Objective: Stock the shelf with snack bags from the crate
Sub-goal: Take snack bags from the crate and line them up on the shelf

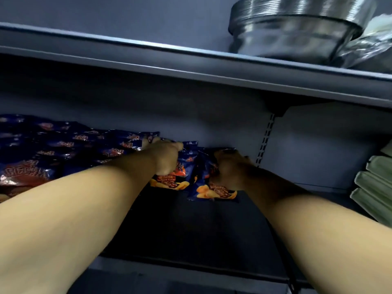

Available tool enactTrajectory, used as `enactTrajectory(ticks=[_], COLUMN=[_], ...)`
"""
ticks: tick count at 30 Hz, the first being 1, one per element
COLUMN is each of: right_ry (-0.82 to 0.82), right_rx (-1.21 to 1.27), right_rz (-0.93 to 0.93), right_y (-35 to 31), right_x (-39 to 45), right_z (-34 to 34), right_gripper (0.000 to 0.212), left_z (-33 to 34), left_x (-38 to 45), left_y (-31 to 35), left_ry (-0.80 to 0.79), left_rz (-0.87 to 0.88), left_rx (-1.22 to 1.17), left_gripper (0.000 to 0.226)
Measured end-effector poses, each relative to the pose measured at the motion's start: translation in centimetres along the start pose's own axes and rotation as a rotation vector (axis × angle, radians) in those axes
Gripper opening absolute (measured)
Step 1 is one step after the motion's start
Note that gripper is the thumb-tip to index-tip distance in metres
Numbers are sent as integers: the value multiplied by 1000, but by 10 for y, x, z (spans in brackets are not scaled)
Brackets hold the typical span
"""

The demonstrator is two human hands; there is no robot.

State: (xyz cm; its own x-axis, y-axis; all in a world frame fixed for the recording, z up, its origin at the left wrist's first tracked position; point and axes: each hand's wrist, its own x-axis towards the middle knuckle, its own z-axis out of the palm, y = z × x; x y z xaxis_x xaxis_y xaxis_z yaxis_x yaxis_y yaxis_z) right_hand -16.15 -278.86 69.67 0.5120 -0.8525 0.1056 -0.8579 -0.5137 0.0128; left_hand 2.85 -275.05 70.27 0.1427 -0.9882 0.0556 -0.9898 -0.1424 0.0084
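Both hands reach deep into the shelf [191, 225] — the left hand [164, 157] rests curled on one snack bag [176, 177], the right hand [230, 169] grips its neighbour [212, 190] — both bags standing upright, just beside the stocked row [53, 149].

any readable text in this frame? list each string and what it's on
Nothing reads cleanly.
Left-hand bag: orange print under the left hand, blurred, unreadable.
Right-hand bag: similar print by the right hand, blurred.
Bag pile: red logo letters repeated on each, upside down and smeared, unreadable.
Metal bowls, green packs, shelf: no text seen.
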Motion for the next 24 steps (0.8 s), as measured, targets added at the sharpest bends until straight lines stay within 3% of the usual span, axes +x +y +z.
enactTrajectory(ticks=[6,15,24], right_ry=[-34,5,80], right_rx=[3,77,39], right_rz=[12,35,38], right_y=[4,10,9], right_x=[31,56,56], right_z=[19,40,50], right_gripper=[66,74,76], left_z=[16,25,38], left_x=[31,47,43], left_y=[-7,-6,-12], left_ry=[0,112,181], left_rz=[-15,1,34], left_rx=[9,246,155], left_gripper=[75,75,82])
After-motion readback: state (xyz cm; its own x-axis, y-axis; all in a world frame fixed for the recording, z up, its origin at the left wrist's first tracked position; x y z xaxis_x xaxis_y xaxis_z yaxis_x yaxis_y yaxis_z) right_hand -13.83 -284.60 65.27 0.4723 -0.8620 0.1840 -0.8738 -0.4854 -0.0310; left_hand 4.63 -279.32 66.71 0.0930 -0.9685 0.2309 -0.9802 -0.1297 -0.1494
